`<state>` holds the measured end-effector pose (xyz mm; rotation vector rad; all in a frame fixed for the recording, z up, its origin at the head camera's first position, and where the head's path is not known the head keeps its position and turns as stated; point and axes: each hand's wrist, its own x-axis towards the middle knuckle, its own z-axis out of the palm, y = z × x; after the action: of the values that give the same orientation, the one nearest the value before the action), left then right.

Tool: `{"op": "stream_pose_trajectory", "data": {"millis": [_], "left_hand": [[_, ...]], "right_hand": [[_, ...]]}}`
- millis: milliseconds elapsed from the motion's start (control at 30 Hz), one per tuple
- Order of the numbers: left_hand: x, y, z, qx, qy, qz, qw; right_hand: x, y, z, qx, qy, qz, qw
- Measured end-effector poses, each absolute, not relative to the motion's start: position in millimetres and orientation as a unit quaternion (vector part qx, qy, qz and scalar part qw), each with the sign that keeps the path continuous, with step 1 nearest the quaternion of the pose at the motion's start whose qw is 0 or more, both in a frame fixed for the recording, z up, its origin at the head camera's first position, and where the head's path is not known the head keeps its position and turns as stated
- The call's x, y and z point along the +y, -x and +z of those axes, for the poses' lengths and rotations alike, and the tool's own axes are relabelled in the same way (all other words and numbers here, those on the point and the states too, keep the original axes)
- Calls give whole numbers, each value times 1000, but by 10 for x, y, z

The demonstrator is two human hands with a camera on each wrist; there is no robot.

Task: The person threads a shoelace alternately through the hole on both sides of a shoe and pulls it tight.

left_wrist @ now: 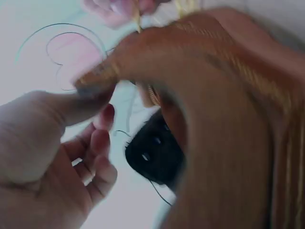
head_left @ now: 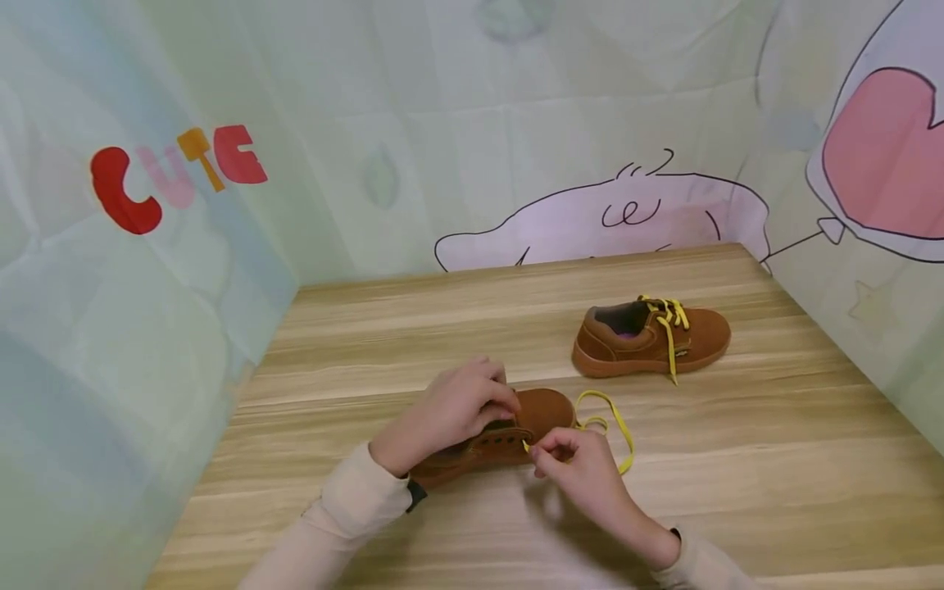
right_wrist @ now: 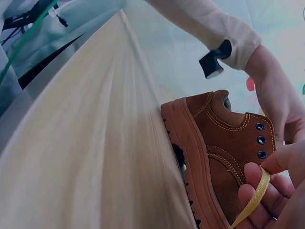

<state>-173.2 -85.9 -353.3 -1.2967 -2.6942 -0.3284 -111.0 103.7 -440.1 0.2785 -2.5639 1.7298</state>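
A brown shoe (head_left: 546,410) with dark eyelets lies on the table, toe to the right. My left hand (head_left: 457,410) is over its opening; in the left wrist view the thumb (left_wrist: 71,107) presses the edge of the brown eyelet flap (left_wrist: 143,52), and the index finger is hidden behind it. At the near side by the front eyelet, my right hand (head_left: 586,467) pinches a yellow shoelace (right_wrist: 257,195) between thumb and finger. The rest of the lace (head_left: 627,438) loops loosely on the table beyond the toe. Three eyelets (right_wrist: 260,140) without lace show in the right wrist view.
A second brown shoe (head_left: 612,356), laced in yellow, stands farther back to the right, one lace end hanging down its side. The wood-grain table (head_left: 354,344) meets printed cloth walls (head_left: 354,164) at the back and both sides.
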Motion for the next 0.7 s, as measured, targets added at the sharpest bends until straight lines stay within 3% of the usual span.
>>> {"op": "stream_pose_trajectory", "data": {"millis": [267, 700], "left_hand": [[-815, 1925, -3643, -838, 541, -39, 62], [-797, 2030, -3451, -824, 553, -25, 122]], "right_hand": [[1012, 1114, -4397, -823, -73, 563, 14], [1135, 1230, -4311, -830, -96, 546, 58]]}}
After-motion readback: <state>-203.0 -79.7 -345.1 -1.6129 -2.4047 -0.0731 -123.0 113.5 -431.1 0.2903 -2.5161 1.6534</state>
